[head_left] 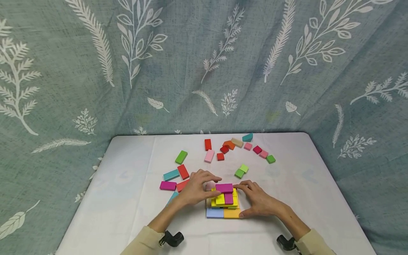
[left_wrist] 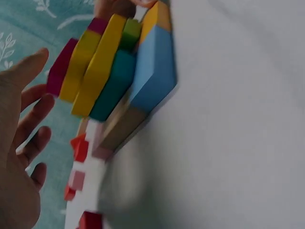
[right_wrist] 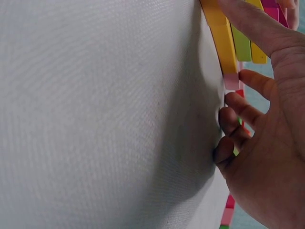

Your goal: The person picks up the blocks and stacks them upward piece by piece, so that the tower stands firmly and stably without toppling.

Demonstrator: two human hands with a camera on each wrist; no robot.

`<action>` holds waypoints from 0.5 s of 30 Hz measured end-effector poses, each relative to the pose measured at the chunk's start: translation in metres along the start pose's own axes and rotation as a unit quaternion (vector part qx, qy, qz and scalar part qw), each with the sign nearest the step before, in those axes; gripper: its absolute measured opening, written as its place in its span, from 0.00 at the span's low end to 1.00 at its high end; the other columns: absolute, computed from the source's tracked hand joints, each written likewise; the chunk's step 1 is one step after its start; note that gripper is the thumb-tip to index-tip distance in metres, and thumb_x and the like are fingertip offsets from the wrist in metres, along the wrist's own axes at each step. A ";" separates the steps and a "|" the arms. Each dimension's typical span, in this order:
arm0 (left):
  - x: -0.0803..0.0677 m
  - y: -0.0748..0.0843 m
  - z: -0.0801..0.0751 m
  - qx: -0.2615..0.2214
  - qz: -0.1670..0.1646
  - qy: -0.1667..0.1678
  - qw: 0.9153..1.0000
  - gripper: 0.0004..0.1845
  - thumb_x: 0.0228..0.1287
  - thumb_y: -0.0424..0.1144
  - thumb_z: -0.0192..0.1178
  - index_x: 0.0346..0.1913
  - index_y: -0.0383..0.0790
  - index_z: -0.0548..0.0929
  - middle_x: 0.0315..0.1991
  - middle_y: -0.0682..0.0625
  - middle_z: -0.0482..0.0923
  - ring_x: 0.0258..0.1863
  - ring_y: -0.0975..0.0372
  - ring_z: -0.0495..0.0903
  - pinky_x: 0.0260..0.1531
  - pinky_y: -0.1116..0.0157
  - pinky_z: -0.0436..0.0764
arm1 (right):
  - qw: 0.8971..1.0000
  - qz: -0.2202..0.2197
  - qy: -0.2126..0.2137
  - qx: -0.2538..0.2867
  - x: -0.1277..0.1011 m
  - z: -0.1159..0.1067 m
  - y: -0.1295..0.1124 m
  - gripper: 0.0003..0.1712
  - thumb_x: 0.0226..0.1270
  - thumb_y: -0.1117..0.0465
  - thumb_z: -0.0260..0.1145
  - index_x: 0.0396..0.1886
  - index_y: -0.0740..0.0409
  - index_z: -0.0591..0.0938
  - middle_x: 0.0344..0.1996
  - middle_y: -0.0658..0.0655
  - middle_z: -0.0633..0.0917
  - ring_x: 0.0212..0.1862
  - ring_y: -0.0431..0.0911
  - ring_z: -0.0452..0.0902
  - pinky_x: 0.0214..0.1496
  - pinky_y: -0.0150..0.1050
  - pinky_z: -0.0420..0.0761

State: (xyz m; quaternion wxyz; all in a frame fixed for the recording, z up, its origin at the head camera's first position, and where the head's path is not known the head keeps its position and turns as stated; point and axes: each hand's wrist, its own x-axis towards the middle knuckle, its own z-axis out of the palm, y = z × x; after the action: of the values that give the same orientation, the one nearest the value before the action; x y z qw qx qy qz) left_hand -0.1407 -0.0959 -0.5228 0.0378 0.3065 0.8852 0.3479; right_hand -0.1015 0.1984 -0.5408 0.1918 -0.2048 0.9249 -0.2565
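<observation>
A low stack of coloured blocks stands on the white table near the front edge. A blue block and an orange block form its base, yellow ones lie above, and a magenta block lies on top. My left hand hovers at the stack's left side. In the left wrist view the left hand has its fingers spread, just clear of the magenta block. My right hand rests at the right side, index at the magenta block. Its thumb lies along the orange block.
Loose blocks lie beyond the stack: a green one, red, pink, a cluster at the back, two green, and teal, red and magenta to the left. A leaf-print curtain hangs behind.
</observation>
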 end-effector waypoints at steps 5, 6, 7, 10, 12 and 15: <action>-0.001 -0.026 -0.030 -0.029 -0.009 -0.015 0.999 0.24 0.64 0.55 0.67 0.61 0.53 0.84 0.54 0.64 0.80 0.57 0.64 0.71 0.58 0.50 0.69 | 1.000 -0.003 0.001 -0.002 0.001 0.000 0.000 0.58 0.40 0.33 0.81 0.74 0.35 0.66 0.66 0.51 0.67 0.66 0.53 0.62 0.65 0.60 0.73; -0.001 -0.033 -0.037 -0.026 -0.017 -0.013 0.999 0.22 0.66 0.52 0.67 0.61 0.53 0.84 0.55 0.64 0.80 0.58 0.63 0.71 0.59 0.49 0.68 | 1.000 -0.003 0.002 -0.001 0.001 0.000 0.000 0.58 0.40 0.33 0.81 0.74 0.35 0.66 0.66 0.51 0.67 0.66 0.53 0.62 0.65 0.60 0.73; -0.001 -0.041 -0.044 -0.022 -0.028 -0.009 0.999 0.21 0.67 0.49 0.66 0.61 0.54 0.83 0.55 0.64 0.80 0.58 0.62 0.71 0.60 0.48 0.67 | 1.000 -0.002 0.003 -0.001 0.001 0.001 0.000 0.58 0.40 0.33 0.81 0.74 0.35 0.67 0.66 0.51 0.67 0.66 0.53 0.62 0.65 0.60 0.73; -0.004 -0.065 -0.060 -0.002 -0.062 0.007 0.998 0.22 0.66 0.38 0.63 0.62 0.57 0.83 0.57 0.60 0.81 0.59 0.58 0.70 0.60 0.47 0.64 | 1.000 0.002 0.003 -0.001 0.000 0.001 0.001 0.58 0.40 0.32 0.81 0.74 0.34 0.67 0.66 0.51 0.67 0.66 0.53 0.61 0.65 0.60 0.72; -0.007 -0.078 -0.068 0.022 -0.082 0.018 0.996 0.26 0.61 0.34 0.62 0.62 0.58 0.82 0.59 0.56 0.80 0.61 0.55 0.70 0.58 0.47 0.63 | 1.000 0.002 0.004 0.000 0.000 0.001 0.001 0.58 0.40 0.32 0.81 0.74 0.35 0.67 0.66 0.51 0.67 0.66 0.54 0.61 0.66 0.61 0.72; -0.012 -0.096 -0.073 0.064 -0.093 0.019 0.993 0.31 0.56 0.32 0.61 0.65 0.55 0.81 0.63 0.51 0.77 0.63 0.51 0.67 0.55 0.46 0.62 | 1.000 -0.002 0.004 -0.004 0.000 0.001 0.002 0.59 0.40 0.31 0.81 0.74 0.35 0.66 0.66 0.51 0.67 0.66 0.54 0.62 0.65 0.61 0.72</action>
State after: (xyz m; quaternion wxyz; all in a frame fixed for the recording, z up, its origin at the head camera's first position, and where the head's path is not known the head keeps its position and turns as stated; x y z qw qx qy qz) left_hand -0.2009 -0.2008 -0.5303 0.0334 0.2175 0.9309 0.2915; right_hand -0.1018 0.1992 -0.5428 0.1864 -0.2062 0.9263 -0.2542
